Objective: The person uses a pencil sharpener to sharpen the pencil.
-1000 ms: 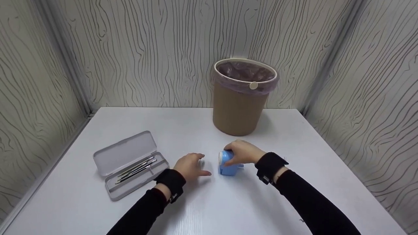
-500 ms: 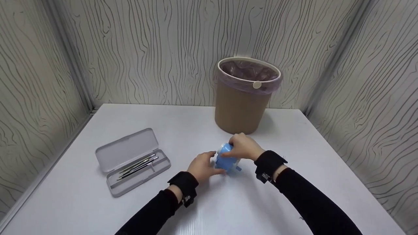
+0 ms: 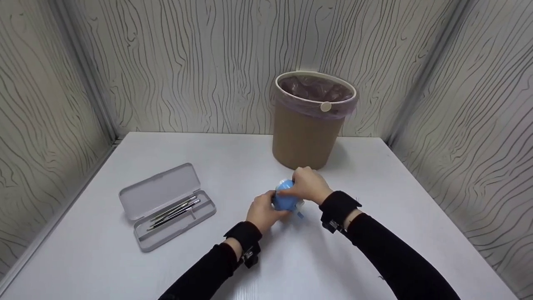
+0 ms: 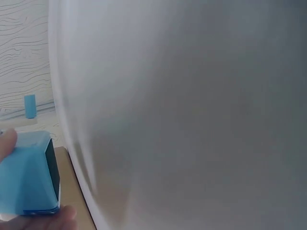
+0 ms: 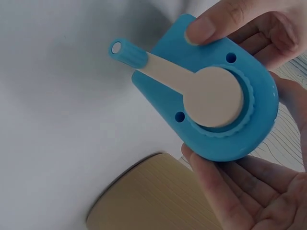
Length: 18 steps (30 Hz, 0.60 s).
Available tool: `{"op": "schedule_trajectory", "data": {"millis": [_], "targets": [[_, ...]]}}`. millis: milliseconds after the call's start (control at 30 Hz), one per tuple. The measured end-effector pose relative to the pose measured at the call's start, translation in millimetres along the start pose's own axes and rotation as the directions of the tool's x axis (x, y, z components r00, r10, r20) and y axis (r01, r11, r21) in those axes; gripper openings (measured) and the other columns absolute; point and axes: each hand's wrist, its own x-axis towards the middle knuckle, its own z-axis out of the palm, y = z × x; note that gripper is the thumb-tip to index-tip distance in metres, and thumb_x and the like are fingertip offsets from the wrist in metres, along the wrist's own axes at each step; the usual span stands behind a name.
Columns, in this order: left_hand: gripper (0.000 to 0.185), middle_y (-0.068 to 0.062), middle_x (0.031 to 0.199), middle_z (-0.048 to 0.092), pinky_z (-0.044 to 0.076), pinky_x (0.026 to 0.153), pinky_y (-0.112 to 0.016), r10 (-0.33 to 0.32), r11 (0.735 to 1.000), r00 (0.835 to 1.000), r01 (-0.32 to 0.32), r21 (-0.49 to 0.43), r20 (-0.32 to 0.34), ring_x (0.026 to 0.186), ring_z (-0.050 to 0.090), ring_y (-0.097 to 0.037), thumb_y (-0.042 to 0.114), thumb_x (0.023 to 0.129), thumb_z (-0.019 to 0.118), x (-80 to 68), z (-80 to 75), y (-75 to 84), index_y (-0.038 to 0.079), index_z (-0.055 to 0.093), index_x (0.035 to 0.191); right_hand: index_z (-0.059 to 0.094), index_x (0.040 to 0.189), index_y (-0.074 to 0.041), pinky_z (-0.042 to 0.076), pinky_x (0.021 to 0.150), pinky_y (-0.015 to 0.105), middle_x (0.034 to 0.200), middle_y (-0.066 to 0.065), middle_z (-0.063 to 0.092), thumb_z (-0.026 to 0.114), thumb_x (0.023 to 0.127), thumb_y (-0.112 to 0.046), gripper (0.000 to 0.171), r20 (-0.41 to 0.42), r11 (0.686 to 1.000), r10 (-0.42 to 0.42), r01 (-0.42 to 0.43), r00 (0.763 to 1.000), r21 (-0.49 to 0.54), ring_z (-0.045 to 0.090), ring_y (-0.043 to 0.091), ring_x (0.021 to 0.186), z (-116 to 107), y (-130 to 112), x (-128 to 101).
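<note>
Both hands hold a light-blue hand-crank pencil sharpener, tilted over the white table. My left hand grips its lower part from the left, thumb on the near side. From the right, my right hand holds its rounded top between thumb and fingers. The right wrist view shows the sharpener's crank side, with a cream arm and a blue knob. In the left wrist view a dark edge shows at the end of its blue body, beside fingertips of a hand.
An open grey pencil case lies at the left with several pencils in its tray. Behind the hands stands a brown bin lined with a purple bag. Wood-patterned panels enclose the white table at the back and sides.
My left hand has moved right from the bare table and taken hold of the sharpener. The right hand has tilted the sharpener and shifted it slightly away from me.
</note>
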Motion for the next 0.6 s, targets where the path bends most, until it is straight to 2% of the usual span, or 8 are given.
{"op": "schedule_trajectory", "data": {"millis": [133, 233, 367, 433, 500, 600], "targets": [[0.062, -0.021, 0.13, 0.07, 0.054, 0.106, -0.048, 0.024, 1.0, 0.999, -0.024, -0.019, 0.029, 0.123, 0.068, -0.033, 0.024, 0.085, 0.083, 2.9, -3.9, -3.3, -0.003, 0.061, 0.135, 0.051, 0.059, -0.012, 0.028, 0.049, 0.022, 0.056, -0.009, 0.033, 0.085, 0.078, -0.047, 0.053, 0.005, 1.0, -0.007, 0.007, 1.0, 0.012, 0.035, 0.008, 0.052, -1, 0, -1], [0.061, -0.022, 0.131, 0.07, 0.054, 0.106, -0.049, 0.058, 0.998, 0.996, -0.056, -0.031, 0.074, 0.122, 0.068, -0.033, 0.022, 0.086, 0.082, 4.9, -11.8, -7.2, -0.004, 0.06, 0.136, 0.06, 0.064, -0.01, 0.029, 0.05, 0.021, 0.056, -0.009, 0.038, 0.086, 0.077, -0.048, 0.048, 0.041, 0.999, -0.026, 0.025, 0.999, 0.032, 0.037, 0.007, 0.053, -3, 0, -1], [0.06, -0.02, 0.132, 0.07, 0.054, 0.106, -0.048, 0.095, 0.994, 0.981, -0.086, -0.062, 0.17, 0.121, 0.068, -0.033, 0.02, 0.086, 0.083, 8.1, -23.8, -12.9, -0.003, 0.06, 0.136, 0.073, 0.084, -0.004, 0.037, 0.055, 0.022, 0.065, -0.005, 0.053, 0.086, 0.078, -0.047, 0.045, 0.118, 0.994, -0.101, 0.096, 0.988, 0.045, 0.046, 0.008, 0.059, -9, 2, -1], [0.061, -0.019, 0.133, 0.07, 0.054, 0.108, -0.047, 0.1, 0.994, 0.969, -0.086, -0.07, 0.225, 0.122, 0.068, -0.032, 0.021, 0.086, 0.083, 9.5, -29.9, -15.2, -0.002, 0.06, 0.137, 0.075, 0.1, -0.001, 0.052, 0.065, 0.026, 0.079, 0.0, 0.069, 0.085, 0.079, -0.048, 0.053, 0.16, 0.991, -0.135, 0.13, 0.978, 0.042, 0.062, 0.012, 0.071, -12, 2, -1], [0.061, -0.018, 0.133, 0.07, 0.053, 0.109, -0.046, 0.104, 0.993, 0.956, -0.086, -0.077, 0.274, 0.123, 0.068, -0.032, 0.022, 0.086, 0.083, 10.1, -37.0, -16.3, -0.001, 0.06, 0.138, 0.073, 0.118, 0.001, 0.061, 0.084, 0.036, 0.104, 0.01, 0.078, 0.084, 0.08, -0.049, 0.065, 0.208, 0.988, -0.156, 0.151, 0.966, 0.039, 0.073, 0.022, 0.094, -16, 2, -2], [0.063, -0.017, 0.134, 0.069, 0.052, 0.111, -0.046, 0.112, 0.993, 0.937, -0.093, -0.073, 0.331, 0.125, 0.067, -0.032, 0.023, 0.086, 0.083, 10.3, -47.5, -18.0, -0.001, 0.059, 0.139, 0.063, 0.136, 0.002, 0.055, 0.106, 0.049, 0.134, 0.018, 0.07, 0.084, 0.081, -0.049, 0.078, 0.271, 0.984, -0.181, 0.173, 0.945, 0.051, 0.067, 0.033, 0.125, -20, 3, -2]]}}
